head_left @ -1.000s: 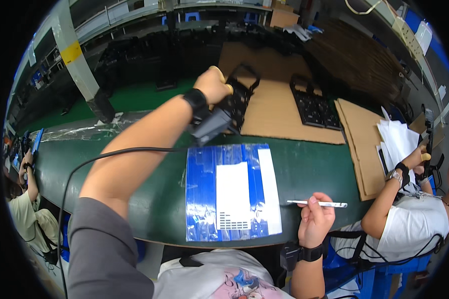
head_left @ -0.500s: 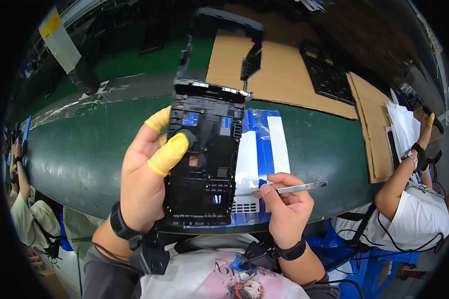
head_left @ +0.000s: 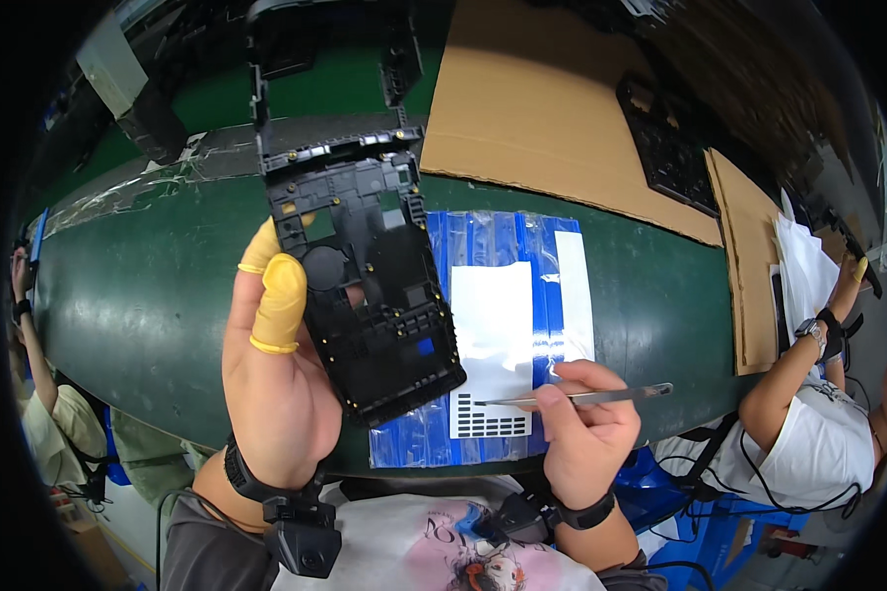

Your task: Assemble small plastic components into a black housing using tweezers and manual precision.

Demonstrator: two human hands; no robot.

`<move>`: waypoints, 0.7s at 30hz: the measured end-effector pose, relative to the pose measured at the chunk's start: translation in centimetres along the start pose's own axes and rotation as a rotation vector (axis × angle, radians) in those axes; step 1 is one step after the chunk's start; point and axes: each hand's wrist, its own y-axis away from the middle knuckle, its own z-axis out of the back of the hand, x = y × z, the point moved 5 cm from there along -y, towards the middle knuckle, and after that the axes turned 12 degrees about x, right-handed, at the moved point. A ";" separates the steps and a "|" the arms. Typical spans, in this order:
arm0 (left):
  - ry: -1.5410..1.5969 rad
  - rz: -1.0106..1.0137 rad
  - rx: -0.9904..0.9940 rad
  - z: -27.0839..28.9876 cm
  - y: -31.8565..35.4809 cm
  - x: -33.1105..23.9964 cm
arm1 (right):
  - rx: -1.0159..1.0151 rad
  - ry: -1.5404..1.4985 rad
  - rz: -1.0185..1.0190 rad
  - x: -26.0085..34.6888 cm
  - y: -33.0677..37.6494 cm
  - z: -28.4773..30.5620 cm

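My left hand, with yellow finger cots on its thumb and a finger, grips a black plastic housing by its left side. The housing is tilted and has an open frame at its top, ribs, cut-outs and small brass-coloured inserts. In my right hand is a pair of metal tweezers, closed between thumb and fingers. Their tips touch or hover just over a white sheet with rows of small black rectangular stickers along its lower part. Beneath the sheet lies a blue plastic-wrapped pad.
A green table spreads below. Cardboard lies at the back, with another black frame part on it. More cardboard and white papers are at the right. Co-workers sit at the right and far left.
My left hand has moved left with the housing, tilting it and uncovering more of the white sheet and stickers. My right hand has shifted slightly right and down, bringing the tweezer tips over the stickers.
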 end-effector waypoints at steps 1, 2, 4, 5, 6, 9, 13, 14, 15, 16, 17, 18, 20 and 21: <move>0.036 0.027 0.034 0.2 0.0 0.2 | -0.016 -0.061 0.014 0.0 0.1 0.6; 0.076 0.056 0.048 -0.3 0.1 0.2 | -0.032 -0.123 0.027 0.0 0.1 1.1; 0.169 0.141 0.078 -0.9 0.2 1.5 | -0.055 -0.274 0.143 1.8 0.1 1.2; 0.251 0.234 0.142 -1.3 0.5 2.0 | -0.013 -0.260 0.200 2.7 0.1 0.9; 0.345 0.346 0.197 -1.6 0.8 2.7 | 0.028 -0.250 0.258 3.5 0.1 0.5; 0.335 0.462 0.228 -1.9 1.5 3.8 | 0.147 -0.200 0.262 4.3 -0.1 -2.1; 0.283 0.443 0.214 -1.7 1.6 3.9 | 0.169 -0.198 0.096 2.3 -0.6 -3.5; 0.280 0.439 0.211 -1.6 1.6 3.8 | 0.174 -0.202 0.096 2.0 -0.6 -3.6; 0.297 0.437 0.211 -1.7 1.5 3.8 | 0.157 -0.215 0.103 1.7 -0.5 -3.5; 0.315 0.436 0.211 -1.7 1.6 3.7 | 0.139 -0.229 0.110 1.5 -0.5 -3.5; 0.313 0.434 0.206 -1.7 1.6 3.6 | 0.131 -0.253 0.115 1.5 -0.5 -3.6; 0.303 0.432 0.205 -1.8 1.5 3.5 | 0.132 -0.254 0.115 1.6 -0.5 -3.8; 0.293 0.431 0.205 -1.9 1.5 3.4 | 0.053 -0.179 0.134 2.0 -0.5 -3.8; 0.296 0.427 0.193 -1.9 1.5 3.3 | 0.055 -0.179 0.132 2.1 -0.5 -3.9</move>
